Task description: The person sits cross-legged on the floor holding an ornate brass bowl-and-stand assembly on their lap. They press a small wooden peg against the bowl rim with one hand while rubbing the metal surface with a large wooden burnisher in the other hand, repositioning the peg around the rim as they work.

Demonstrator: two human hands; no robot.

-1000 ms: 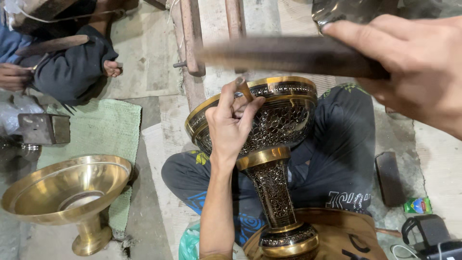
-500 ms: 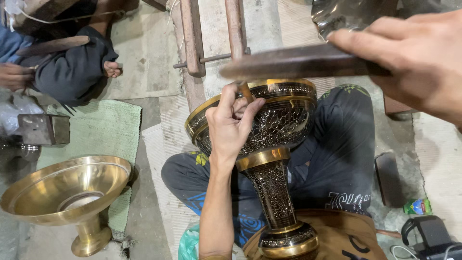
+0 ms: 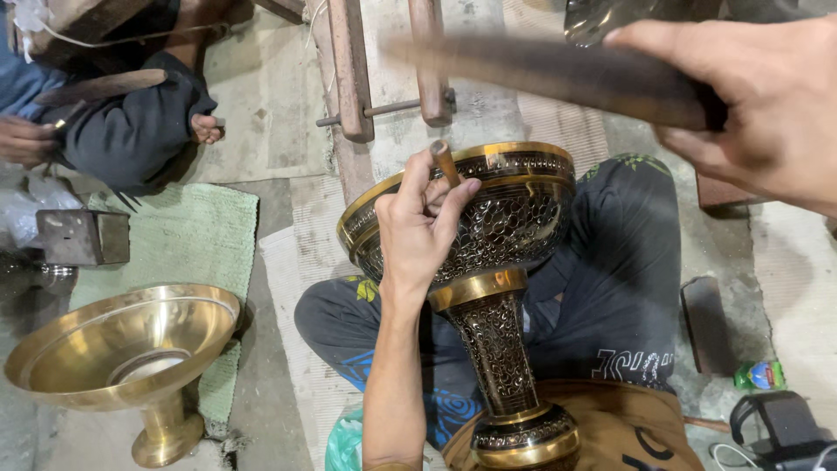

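An ornate brass goblet-shaped vase [image 3: 497,262] with dark engraved patterning lies tilted across my lap, its bowl pointing away from me. My left hand [image 3: 417,228] rests on the bowl's rim and pinches a small chisel [image 3: 444,160] upright against the metal. My right hand [image 3: 758,105] is raised at the upper right, gripping a dark wooden mallet stick [image 3: 558,70] that stretches leftward above the chisel and looks blurred.
A plain polished brass vase [image 3: 122,349] stands on a green mat [image 3: 183,244] at the lower left. Another person [image 3: 113,113] sits at the upper left with tools. A metal block [image 3: 83,235], wooden frame [image 3: 349,70] and dark bag [image 3: 776,423] lie around.
The mallet stick has swung: its far end rose and shifted left above the chisel. My left hand and the chisel stay on the rim.
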